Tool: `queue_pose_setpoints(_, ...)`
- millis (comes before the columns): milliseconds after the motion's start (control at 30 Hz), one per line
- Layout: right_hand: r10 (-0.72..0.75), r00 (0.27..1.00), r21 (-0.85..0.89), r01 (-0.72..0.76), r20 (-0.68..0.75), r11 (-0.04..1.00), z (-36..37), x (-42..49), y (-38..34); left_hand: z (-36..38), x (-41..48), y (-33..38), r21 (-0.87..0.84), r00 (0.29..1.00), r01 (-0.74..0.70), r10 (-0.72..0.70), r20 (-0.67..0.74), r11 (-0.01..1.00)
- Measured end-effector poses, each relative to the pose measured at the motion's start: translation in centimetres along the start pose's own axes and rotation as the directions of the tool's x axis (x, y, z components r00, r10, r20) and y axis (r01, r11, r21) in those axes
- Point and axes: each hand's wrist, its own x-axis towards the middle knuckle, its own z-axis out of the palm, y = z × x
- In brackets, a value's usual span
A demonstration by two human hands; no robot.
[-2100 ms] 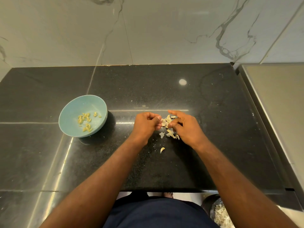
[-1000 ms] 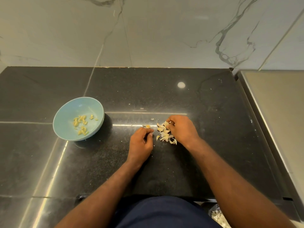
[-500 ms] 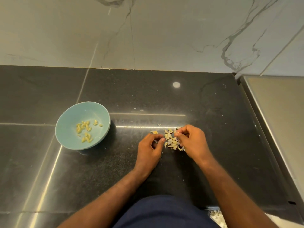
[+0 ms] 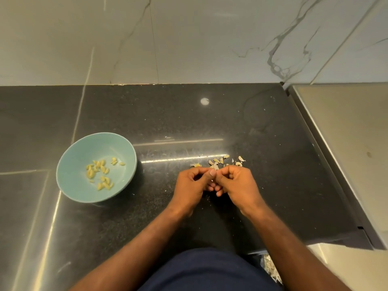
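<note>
Partway, I judge: peeled pale-yellow garlic cloves [image 4: 100, 175] sit in the round light-blue bowl [image 4: 72, 164] mid-left; left hand [image 4: 193, 183] and right hand [image 4: 238, 183], fingers curled at centre, pinch a clove I can't see; the small pile of skins and cloves [image 4: 222, 161] just above is left to do.

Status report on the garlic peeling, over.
Left hand and right hand curled, thumbs meeting, pinching a garlic clove hidden between them. Peeled cloves in teal bowl, left. Garlic pile just beyond the hands; nothing blocking.
</note>
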Motion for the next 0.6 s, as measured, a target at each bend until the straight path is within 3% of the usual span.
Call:
queue_pose_setpoints(133,0.060,0.996,0.119,-0.068,0.068,0.991,0.1,-0.4,0.0,-0.7,-0.1,0.1,-0.164,0.992,0.124,-0.125,0.003,0.979)
queue_pose_setpoints(233,0.067,0.998,0.151,-0.067,0.007,0.986,-0.4,-0.3,-0.1,-0.6,0.0,0.1,-0.154,0.992,0.122,-0.125,-0.014,0.981)
queue_pose_setpoints(333,-0.061,0.992,-0.194,0.038,-0.114,0.980,-1.4,0.5,-0.1,-0.6,0.3,-0.4,-0.042,0.994,0.066,-0.070,-0.084,0.997)
queue_pose_setpoints(433,-0.207,0.972,-0.529,0.118,-0.110,0.841,-2.1,1.9,-0.7,-0.9,0.4,-0.8,0.132,0.990,-0.003,0.022,-0.139,0.991)
queue_pose_setpoints(500,-0.264,0.961,-0.651,0.150,-0.080,0.744,-2.1,3.2,-1.3,-0.9,0.2,-1.0,0.219,0.984,-0.046,0.082,-0.160,0.975)
queue_pose_setpoints(600,-0.192,0.981,-0.769,0.126,0.004,0.627,-1.3,5.3,-1.9,-1.0,0.0,-1.3,0.255,0.983,-0.064,0.106,-0.153,0.965)
